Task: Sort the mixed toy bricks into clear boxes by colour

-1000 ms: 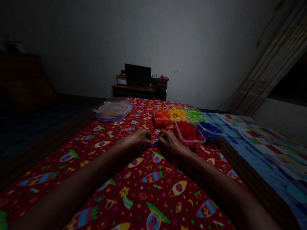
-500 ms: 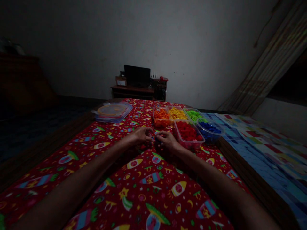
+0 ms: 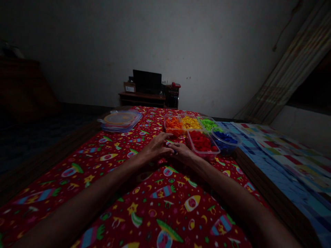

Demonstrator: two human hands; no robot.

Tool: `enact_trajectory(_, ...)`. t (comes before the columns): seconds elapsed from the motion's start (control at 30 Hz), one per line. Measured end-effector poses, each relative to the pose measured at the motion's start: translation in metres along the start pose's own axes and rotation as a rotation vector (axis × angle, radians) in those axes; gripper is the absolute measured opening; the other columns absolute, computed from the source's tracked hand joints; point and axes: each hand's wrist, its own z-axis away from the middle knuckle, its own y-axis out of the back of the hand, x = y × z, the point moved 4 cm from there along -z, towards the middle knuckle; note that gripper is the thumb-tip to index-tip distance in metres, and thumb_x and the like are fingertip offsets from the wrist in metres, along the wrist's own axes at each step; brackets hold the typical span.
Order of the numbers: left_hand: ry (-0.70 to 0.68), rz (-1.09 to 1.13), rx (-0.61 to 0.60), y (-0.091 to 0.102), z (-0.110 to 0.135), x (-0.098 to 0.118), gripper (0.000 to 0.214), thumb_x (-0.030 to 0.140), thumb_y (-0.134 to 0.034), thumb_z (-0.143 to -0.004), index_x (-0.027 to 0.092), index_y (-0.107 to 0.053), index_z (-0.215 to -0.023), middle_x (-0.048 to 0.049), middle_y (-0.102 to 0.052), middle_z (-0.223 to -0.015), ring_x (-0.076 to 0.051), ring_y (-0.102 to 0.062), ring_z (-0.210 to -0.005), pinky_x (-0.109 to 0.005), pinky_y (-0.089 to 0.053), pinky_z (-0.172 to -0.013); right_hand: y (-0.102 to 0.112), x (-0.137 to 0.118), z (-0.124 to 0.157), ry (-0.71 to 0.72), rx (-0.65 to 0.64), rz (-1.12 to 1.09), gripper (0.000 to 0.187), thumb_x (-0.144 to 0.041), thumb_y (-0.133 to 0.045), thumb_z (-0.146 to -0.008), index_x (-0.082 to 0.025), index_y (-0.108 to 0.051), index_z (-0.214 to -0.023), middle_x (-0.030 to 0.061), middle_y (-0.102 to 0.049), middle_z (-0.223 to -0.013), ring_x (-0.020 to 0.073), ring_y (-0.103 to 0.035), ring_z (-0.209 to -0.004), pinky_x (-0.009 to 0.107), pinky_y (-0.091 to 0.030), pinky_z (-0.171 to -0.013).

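Observation:
My left hand [image 3: 157,145] is over the table, its thumb and forefinger stretched apart towards my right hand [image 3: 183,151]. The left thumb is close to the right fingertips; whether they touch is hard to tell. My right hand is closed in a pinch on a small blue piece [image 3: 175,151], mostly hidden by the fingers. Beside the right hand stands a clear box of red pieces [image 3: 203,141]. Just beyond the left fingertips is a clear box of orange pieces [image 3: 173,124].
Behind are boxes of yellow pieces [image 3: 191,122] and green pieces [image 3: 208,124]; a round tub of blue pieces [image 3: 225,137] stands right. Stacked lids [image 3: 120,120] lie far left on the red patterned tablecloth [image 3: 160,213]. A monitor [image 3: 147,81] stands by the wall.
My left hand has opened its fingers and moved right, closer to the right hand. The right hand stays in nearly the same place, still pinched on the small blue piece.

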Motion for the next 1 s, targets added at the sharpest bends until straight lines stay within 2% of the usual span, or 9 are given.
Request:
enact_trajectory(0.1, -0.022, -0.086, 0.109, 0.008, -0.002, -0.010, 0.040, 0.039, -0.058, -0.079, 0.018, -0.056, -0.113, -0.0087, -0.057, -0.113, -0.022, -0.056, -0.100, -0.035, -0.046, -0.086, 0.012, -0.024, 0.004, 0.036, 0.093, 0.041, 0.036, -0.048, -0.071, -0.059, -0.015, -0.058, -0.069, -0.0029, -0.056, -0.062, 0.0072, -0.049, -0.056, 0.021, -0.043, -0.056)
enact_trajectory(0.2, 0.048, -0.117, 0.140, 0.007, 0.000, -0.028, 0.032, 0.038, -0.046, -0.086, 0.017, -0.059, -0.107, -0.0090, -0.059, -0.109, -0.020, -0.058, -0.094, -0.034, -0.047, -0.084, 0.037, -0.066, 0.013, 0.169, 0.153, 0.223, 0.034, -0.047, -0.067, -0.062, -0.015, -0.059, -0.069, -0.0030, -0.055, -0.061, 0.0067, -0.047, -0.055, 0.020, -0.040, -0.053)
enact_trajectory(0.3, 0.145, -0.154, 0.068, -0.005, 0.006, -0.050, 0.031, 0.034, -0.041, -0.087, 0.016, -0.064, -0.096, -0.0082, -0.063, -0.098, -0.020, -0.059, -0.090, -0.032, -0.046, -0.082, 0.083, -0.106, 0.029, 0.244, 0.299, 0.430, 0.032, -0.044, -0.065, -0.064, -0.014, -0.061, -0.074, -0.0017, -0.056, -0.061, 0.0074, -0.048, -0.054, 0.020, -0.040, -0.053)
enact_trajectory(0.4, 0.166, -0.195, -0.007, -0.018, 0.012, -0.060, 0.029, 0.031, -0.041, -0.084, 0.016, -0.066, -0.089, -0.0081, -0.065, -0.094, -0.020, -0.059, -0.091, -0.032, -0.045, -0.084, 0.142, -0.131, 0.048, 0.292, 0.589, 0.646, 0.029, -0.038, -0.060, -0.068, -0.012, -0.064, -0.080, 0.0014, -0.060, -0.063, 0.0100, -0.052, -0.055, 0.023, -0.043, -0.055)
enact_trajectory(0.5, 0.135, -0.215, -0.019, -0.021, 0.014, -0.059, 0.028, 0.027, -0.041, -0.083, 0.016, -0.066, -0.089, -0.0084, -0.064, -0.094, -0.020, -0.059, -0.090, -0.032, -0.045, -0.084, 0.190, -0.132, 0.066, 0.205, 0.863, 0.926, 0.028, -0.030, -0.054, -0.073, -0.010, -0.067, -0.087, 0.0060, -0.065, -0.069, 0.0135, -0.057, -0.056, 0.028, -0.046, -0.061)
enact_trajectory(0.57, 0.114, -0.220, -0.005, -0.021, 0.015, -0.057, 0.028, 0.025, -0.040, -0.082, 0.016, -0.066, -0.090, -0.0086, -0.063, -0.093, -0.020, -0.058, -0.089, -0.032, -0.046, -0.083, 0.208, -0.127, 0.071, 0.159, 0.926, 1.110, 0.029, -0.028, -0.051, -0.075, -0.009, -0.068, -0.089, 0.0110, -0.068, -0.080, 0.0172, -0.062, -0.065, 0.031, -0.046, -0.069)
enact_trajectory(0.73, 0.081, -0.202, 0.029, -0.024, 0.017, -0.059, 0.027, 0.026, -0.041, -0.083, 0.018, -0.066, -0.090, -0.0071, -0.060, -0.090, -0.019, -0.057, -0.085, -0.032, -0.047, -0.080, 0.208, -0.118, 0.072, 0.197, 0.879, 1.330, 0.034, -0.033, -0.045, -0.081, -0.012, -0.070, -0.089, 0.0148, -0.069, -0.092, 0.0226, -0.062, -0.086, 0.032, -0.044, -0.078)
enact_trajectory(0.83, 0.054, -0.206, 0.039, -0.027, 0.018, -0.063, 0.028, 0.027, -0.040, -0.084, 0.018, -0.065, -0.092, -0.0076, -0.059, -0.093, -0.020, -0.057, -0.085, -0.033, -0.047, -0.079, 0.195, -0.119, 0.070, 0.137, 0.789, 1.351, 0.037, -0.038, -0.040, -0.085, -0.015, -0.069, -0.078, 0.0093, -0.067, -0.075, 0.0202, -0.060, -0.073, 0.029, -0.042, -0.068)
enact_trajectory(1.0, 0.000, -0.237, 0.048, -0.028, 0.020, -0.060, 0.028, 0.024, -0.037, -0.086, 0.017, -0.063, -0.094, -0.0080, -0.058, -0.094, -0.019, -0.057, -0.083, -0.032, -0.047, -0.077, 0.179, -0.107, 0.066, -0.126, 0.499, 1.361, 0.046, -0.044, -0.036, -0.088, -0.018, -0.053, -0.054, -0.0011, -0.045, -0.048, 0.0118, -0.040, -0.047, 0.026, -0.032, -0.051)
